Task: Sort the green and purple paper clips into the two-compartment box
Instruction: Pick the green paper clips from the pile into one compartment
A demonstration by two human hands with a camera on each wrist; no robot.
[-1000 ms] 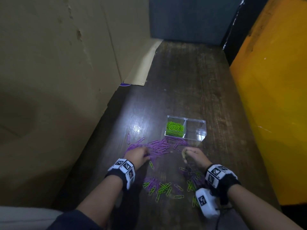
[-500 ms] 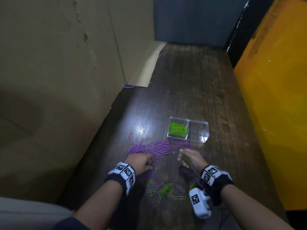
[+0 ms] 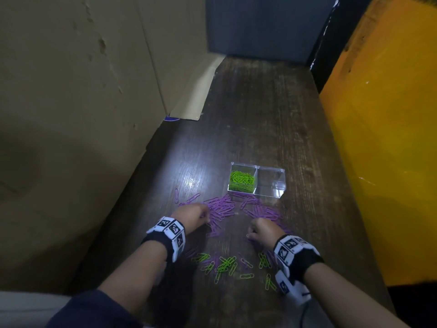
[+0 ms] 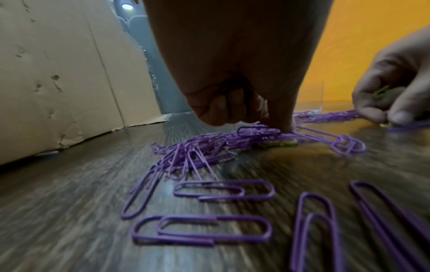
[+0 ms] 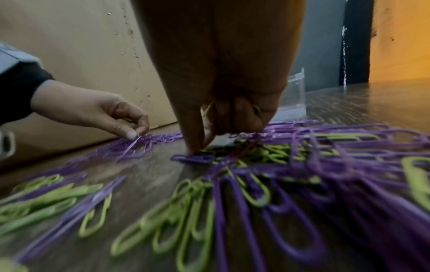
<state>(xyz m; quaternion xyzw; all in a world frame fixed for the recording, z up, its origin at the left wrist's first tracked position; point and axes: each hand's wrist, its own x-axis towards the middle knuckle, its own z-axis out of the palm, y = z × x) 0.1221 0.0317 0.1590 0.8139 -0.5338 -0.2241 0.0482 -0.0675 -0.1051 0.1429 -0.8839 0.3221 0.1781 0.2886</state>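
Observation:
A clear two-compartment box (image 3: 281, 185) stands on the wooden table. Its left half holds green clips (image 3: 242, 181) and its right half shows none. Purple clips (image 3: 222, 207) lie piled in front of it, and mixed green and purple clips (image 3: 224, 262) lie nearer me. My left hand (image 3: 208, 220) (image 4: 279, 127) has curled fingers, with thumb and forefinger pinching a clip at the purple pile (image 5: 136, 134). My right hand (image 3: 250, 235) (image 5: 197, 149) keeps green clips bunched in its curled fingers while thumb and forefinger touch the table.
A cardboard wall (image 3: 82, 114) runs along the left, close to my left hand. A yellow panel (image 3: 390, 138) borders the right side and a dark panel (image 3: 260, 24) closes the far end. Bare tabletop (image 3: 255, 102) stretches beyond the box.
Both hands have stayed at the clips with small shifts. My right hand's fingertips have come down to the table, slightly nearer me. The left hand has edged forward into the purple pile.

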